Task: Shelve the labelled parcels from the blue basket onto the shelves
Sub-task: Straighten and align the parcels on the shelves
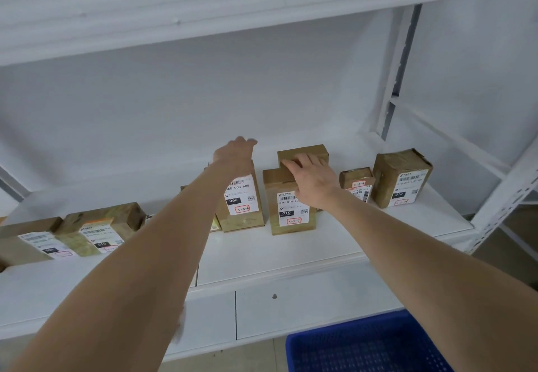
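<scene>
Likely near done: brown labelled cardboard parcels (401, 179) line the white metal shelf (291, 251) mid-frame, the blue plastic basket (364, 345) at lower right looks empty where visible, the right hand (313, 181) rests flat-fingered on one parcel, and the left hand (233, 153) reaches over another, its grip unclear.

we've got matt brown cardboard parcels (292, 201) w/ paper labels | shiny tape-wrapped box (401, 176) | smooth white painted metal shelf (291, 249) | blue plastic mesh basket (366, 345)

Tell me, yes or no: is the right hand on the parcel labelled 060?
No, the right hand rests on the 010 parcel beside it; the left hand is at the 060 parcel.
</scene>
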### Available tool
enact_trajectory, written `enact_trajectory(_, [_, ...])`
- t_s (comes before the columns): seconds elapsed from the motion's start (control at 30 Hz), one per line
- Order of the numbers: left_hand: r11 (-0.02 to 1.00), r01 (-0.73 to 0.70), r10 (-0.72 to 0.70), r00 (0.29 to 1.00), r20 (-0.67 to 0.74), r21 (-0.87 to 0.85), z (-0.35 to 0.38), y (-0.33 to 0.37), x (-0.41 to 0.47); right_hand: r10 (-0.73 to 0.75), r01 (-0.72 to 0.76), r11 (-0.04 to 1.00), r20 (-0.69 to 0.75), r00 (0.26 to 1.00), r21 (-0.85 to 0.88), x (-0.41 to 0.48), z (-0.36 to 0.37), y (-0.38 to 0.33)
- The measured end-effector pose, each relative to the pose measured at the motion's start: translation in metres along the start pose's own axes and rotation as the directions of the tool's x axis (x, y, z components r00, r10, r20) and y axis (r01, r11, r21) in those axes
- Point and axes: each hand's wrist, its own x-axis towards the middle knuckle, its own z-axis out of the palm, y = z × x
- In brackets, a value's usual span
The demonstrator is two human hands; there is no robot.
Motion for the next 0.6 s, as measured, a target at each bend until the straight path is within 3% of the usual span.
enact_trajectory(0.07, [0.996,-0.028,0.016,0.990,-0.141,-0.089,-0.013,0.021,0.003,0.044,-0.043,0.999,-0.070,0.997,0.014,-0.005,-0.004,0.009])
enact_trajectory(0.13, [0.987,-0.099,0.074,0.979,-0.192,-0.125,-0.018,0.050,0.005,0.123,-0.121,0.992,-0.099,0.987,0.022,-0.012,-0.009,0.025])
enact_trajectory(0.33, [0.966,-0.252,0.247,0.964,-0.097,-0.048,0.001,0.145,0.008,0.300,-0.299,0.954,0.065,0.952,-0.028,-0.045,-0.005,0.096])
enact_trajectory(0.43, [0.979,-0.203,0.202,0.978,-0.061,-0.013,0.010,0.172,0.013,0.337,-0.337,0.941,0.141,0.931,-0.025,-0.058,0.004,0.123])
enact_trajectory(0.6, [0.998,-0.044,0.046,0.998,-0.049,0.044,0.015,0.181,0.026,0.261,-0.262,0.965,0.158,0.952,-0.016,-0.054,0.025,0.140])
